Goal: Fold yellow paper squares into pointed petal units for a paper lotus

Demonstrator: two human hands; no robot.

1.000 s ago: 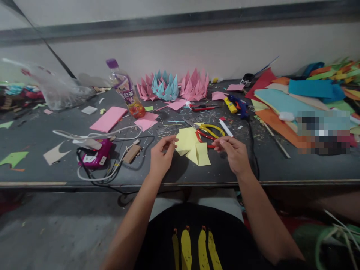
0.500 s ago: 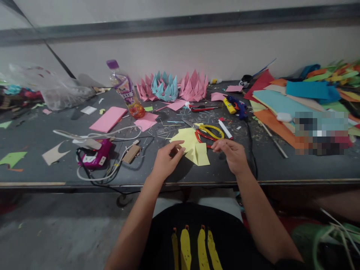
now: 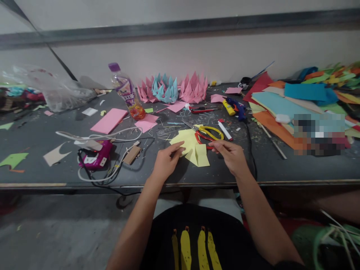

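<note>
Several yellow paper sheets (image 3: pixel 184 139) lie in front of me, and a folded yellow paper piece (image 3: pixel 201 155) with a raised crease rests at their near right corner. My left hand (image 3: pixel 168 159) is at the left edge of this paper, fingers extended and thumb apart, gripping nothing. On the other side my right hand (image 3: pixel 230 155) hovers just right of the folded piece, its fingertips loosely apart with nothing visible between them. Beyond that hand are scissors (image 3: pixel 210 133) with yellow and red handles, their blades partly over the paper.
Behind stand a purple-capped bottle (image 3: pixel 128 95), pink paper crowns (image 3: pixel 194 88) and a blue one (image 3: pixel 165 89). A purple power adapter (image 3: pixel 97 153) with looping cables lies left. To the right are a white marker (image 3: pixel 225 131), a glue gun (image 3: pixel 237 108) and coloured paper (image 3: pixel 295 99).
My right hand's fingers have straightened a little toward the folded yellow piece. The left hand has barely moved, and the view has shifted slightly.
</note>
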